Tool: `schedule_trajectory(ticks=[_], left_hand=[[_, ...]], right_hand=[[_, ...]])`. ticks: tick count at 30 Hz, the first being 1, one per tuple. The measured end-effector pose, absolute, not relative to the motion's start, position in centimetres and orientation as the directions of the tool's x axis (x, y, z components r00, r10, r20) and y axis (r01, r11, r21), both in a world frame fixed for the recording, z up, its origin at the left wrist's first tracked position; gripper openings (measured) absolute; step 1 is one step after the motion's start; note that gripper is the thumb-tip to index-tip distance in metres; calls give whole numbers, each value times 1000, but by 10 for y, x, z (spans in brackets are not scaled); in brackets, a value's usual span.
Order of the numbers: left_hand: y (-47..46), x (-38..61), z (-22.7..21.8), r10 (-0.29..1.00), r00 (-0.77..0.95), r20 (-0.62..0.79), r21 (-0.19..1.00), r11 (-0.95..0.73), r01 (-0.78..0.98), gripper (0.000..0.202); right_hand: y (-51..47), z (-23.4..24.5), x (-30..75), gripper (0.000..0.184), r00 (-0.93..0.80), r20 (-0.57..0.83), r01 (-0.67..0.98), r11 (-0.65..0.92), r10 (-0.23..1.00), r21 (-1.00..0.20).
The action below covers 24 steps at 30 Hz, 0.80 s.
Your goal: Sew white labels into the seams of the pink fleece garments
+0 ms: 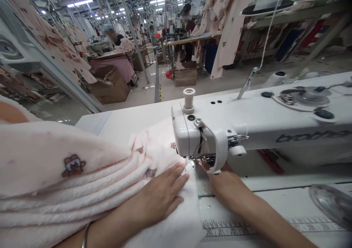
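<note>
A pale pink plush fabric (90,145) printed with brown bears spreads over the left of the table and runs under the needle area of a white sewing machine (255,119). My left hand (162,193) lies flat on this fabric, fingers stretched toward the presser foot (194,163). On the other side of the needle is my right hand (223,178), close to the fabric's right edge. The machine's curved white guard covers most of its fingers, so I cannot see whether they grip the cloth.
A ruler strip (233,229) runs along the table's front edge. Red-handled snips (271,162) lie under the machine arm. A clear round object (331,204) sits at the right. Beyond the table are cardboard boxes (110,85), hanging pink fabric (225,32) and people at other machines.
</note>
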<state>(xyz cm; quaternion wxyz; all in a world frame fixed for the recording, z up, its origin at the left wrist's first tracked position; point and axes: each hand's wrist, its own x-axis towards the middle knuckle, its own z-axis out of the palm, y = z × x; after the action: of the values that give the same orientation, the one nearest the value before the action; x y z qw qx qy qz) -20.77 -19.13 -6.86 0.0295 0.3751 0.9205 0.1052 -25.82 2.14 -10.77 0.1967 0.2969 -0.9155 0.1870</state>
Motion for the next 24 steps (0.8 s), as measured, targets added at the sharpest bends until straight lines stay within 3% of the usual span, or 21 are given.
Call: schedule_trajectory(ticks=[3, 12, 24], left_hand=[[-194, -210, -69, 700, -713, 34, 234, 688, 687, 52], [-195, -218, -67, 683, -729, -38, 224, 717, 660, 47], [-195, -222, -64, 665, -744, -65, 283, 727, 625, 44]], right_hand=[[22, -110, -228, 54, -714, 463, -664, 718, -526, -209], [12, -126, -220, 58, -755, 465, -597, 778, -463, -194], [14, -121, -219, 60, -741, 472, -595, 792, -478, -132]])
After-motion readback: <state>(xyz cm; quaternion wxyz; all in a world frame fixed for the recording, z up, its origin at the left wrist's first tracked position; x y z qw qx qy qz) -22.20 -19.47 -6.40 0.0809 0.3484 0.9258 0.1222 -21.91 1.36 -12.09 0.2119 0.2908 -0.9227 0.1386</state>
